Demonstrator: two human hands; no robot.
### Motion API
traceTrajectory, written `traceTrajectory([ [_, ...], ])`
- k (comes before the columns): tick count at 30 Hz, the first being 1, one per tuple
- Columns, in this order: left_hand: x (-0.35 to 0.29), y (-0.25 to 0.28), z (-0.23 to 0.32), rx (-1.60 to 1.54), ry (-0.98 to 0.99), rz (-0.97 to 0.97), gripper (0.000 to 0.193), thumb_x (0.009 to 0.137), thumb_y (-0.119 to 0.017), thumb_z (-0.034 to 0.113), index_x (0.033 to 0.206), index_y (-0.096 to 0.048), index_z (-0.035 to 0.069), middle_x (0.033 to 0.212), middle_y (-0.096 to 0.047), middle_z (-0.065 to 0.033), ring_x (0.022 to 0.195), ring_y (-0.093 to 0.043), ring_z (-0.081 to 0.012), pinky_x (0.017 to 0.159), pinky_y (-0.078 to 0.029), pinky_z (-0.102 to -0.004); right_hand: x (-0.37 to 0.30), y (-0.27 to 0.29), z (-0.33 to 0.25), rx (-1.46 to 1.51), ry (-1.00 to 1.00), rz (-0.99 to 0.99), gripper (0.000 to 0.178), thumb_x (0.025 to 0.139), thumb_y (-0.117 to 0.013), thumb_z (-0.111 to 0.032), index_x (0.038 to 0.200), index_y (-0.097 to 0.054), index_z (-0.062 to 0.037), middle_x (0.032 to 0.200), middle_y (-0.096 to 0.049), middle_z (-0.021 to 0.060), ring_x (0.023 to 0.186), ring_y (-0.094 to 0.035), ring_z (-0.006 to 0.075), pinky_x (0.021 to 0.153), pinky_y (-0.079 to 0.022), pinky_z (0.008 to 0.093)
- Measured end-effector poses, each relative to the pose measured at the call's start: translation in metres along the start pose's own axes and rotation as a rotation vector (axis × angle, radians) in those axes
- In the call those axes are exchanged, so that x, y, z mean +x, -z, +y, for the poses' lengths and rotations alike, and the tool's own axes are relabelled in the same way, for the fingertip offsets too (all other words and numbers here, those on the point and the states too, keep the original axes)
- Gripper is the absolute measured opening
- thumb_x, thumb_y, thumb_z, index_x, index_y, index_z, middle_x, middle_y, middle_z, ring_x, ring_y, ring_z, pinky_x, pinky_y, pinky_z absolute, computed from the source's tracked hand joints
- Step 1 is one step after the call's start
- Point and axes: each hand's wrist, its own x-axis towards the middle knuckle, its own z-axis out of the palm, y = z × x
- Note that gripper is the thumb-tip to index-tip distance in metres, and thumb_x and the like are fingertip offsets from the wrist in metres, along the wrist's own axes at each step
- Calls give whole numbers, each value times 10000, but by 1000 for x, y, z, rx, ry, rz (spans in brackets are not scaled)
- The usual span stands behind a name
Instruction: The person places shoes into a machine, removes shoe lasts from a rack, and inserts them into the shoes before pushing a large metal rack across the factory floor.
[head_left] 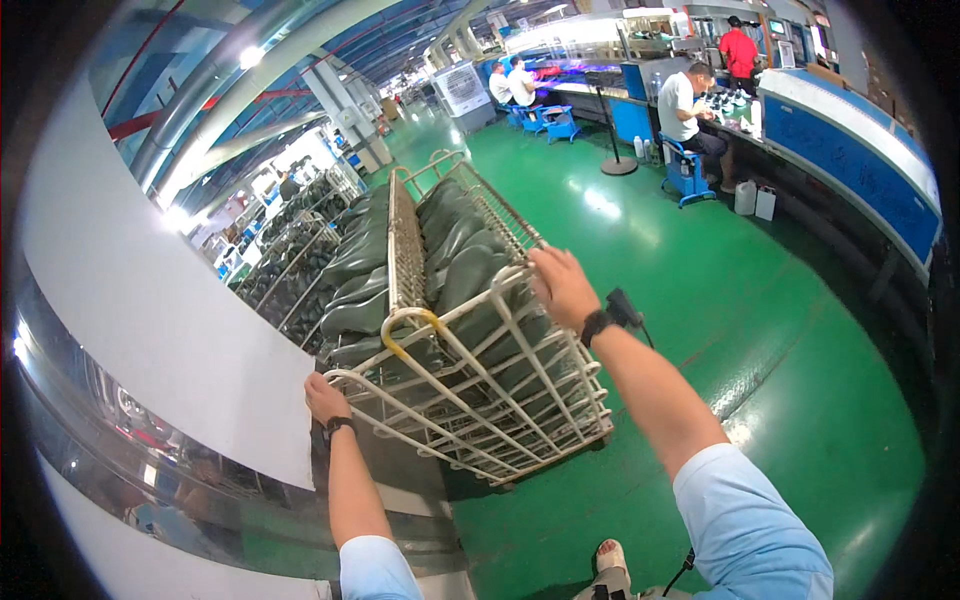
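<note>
In front of me stands a white wire-mesh cart (405, 262), split lengthwise by an upright mesh divider and loaded with dark green shoe lasts (470, 265). Its near end tilts across the view, and a looped corner bar there has a yellow patch. My right hand (565, 290) is closed over the top rail at the right near corner. At the left near corner, my left hand (326, 398) curls around the rim, close to the wall. Both arms reach forward, each with a black band at the wrist.
A white wall (130, 270) with a shiny metal strip runs close along the left. More loaded wire carts (290, 275) stand beyond it. To the right, a seated person (683, 110) works at a bench beside a blue-sided machine (850, 140). A post with a round base (618, 166) stands on the green floor (740, 290).
</note>
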Motion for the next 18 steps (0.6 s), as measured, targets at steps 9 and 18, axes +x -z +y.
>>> traceTrajectory([
  [9, -427, 158, 17, 431, -743, -1605, 205, 861, -533, 121, 925, -689, 5, 953, -658, -237, 898, -644, -390, 771, -513, -488, -588, 283, 47, -174, -1165, -1420, 530, 934, -497, -415, 1338, -535, -73, 1246, -627, 168, 1089, -621, 362, 912, -497, 440],
  [18, -792, 415, 189, 389, 678, -1783, 279, 875, -533, 262, 904, -695, 36, 976, -667, -222, 981, -634, -379, 842, -493, -511, -757, 450, -54, -269, -1181, -1101, 384, 939, -417, -425, 1061, -653, -147, 1103, -676, 123, 1025, -643, 318, 864, -512, 421],
])
